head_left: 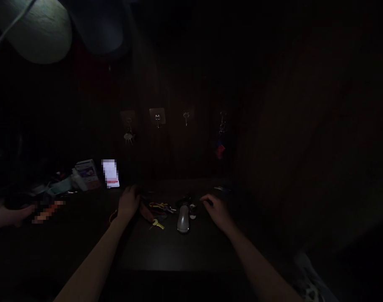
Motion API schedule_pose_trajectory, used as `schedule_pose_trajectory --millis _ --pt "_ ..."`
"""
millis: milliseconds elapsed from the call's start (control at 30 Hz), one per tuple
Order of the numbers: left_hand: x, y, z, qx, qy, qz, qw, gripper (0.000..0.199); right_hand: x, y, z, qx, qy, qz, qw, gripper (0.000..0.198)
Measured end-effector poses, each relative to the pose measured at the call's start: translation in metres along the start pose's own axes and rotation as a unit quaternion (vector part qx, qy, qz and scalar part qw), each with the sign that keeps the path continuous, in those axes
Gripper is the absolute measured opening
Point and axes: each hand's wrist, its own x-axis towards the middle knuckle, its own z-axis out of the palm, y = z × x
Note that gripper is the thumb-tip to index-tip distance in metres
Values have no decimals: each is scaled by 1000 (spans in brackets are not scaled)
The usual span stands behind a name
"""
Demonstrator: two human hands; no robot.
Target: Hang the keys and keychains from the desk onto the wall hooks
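Observation:
The scene is very dark. My left hand (128, 202) rests on a dark table (178, 251), its fingers over something dark that I cannot make out. Just right of it lie a brown strap (145, 212), a yellow key (157, 224) and a bunch of keys with coloured rings (160, 206). A grey oblong fob (183, 218) lies in the middle. My right hand (217, 209) is flat on the table to the right of the fob, fingers pointing at it, holding nothing that I can see.
Four hooks are fixed on the dark wall behind: one with a key bunch (128, 136), two bare-looking (157, 119), one with a red and blue tag (220, 149). Boxes and clutter (84, 174) lie at the left. Another person's hand (9, 214) shows at the left edge.

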Motion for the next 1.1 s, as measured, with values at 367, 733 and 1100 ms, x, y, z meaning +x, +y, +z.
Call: schedule_pose_trajectory --millis 367,733,1100 --pt "-62 24 21 -169 -78 181 966 46 -27 -50 -9 -132 -248 -202 938 43" --pt "-81 2 9 -120 7 132 984 51 -16 -21 10 -223 -50 -97 969 27" --pt "-81 13 10 -93 -68 232 966 55 -20 -36 14 -216 -57 -264 938 47"
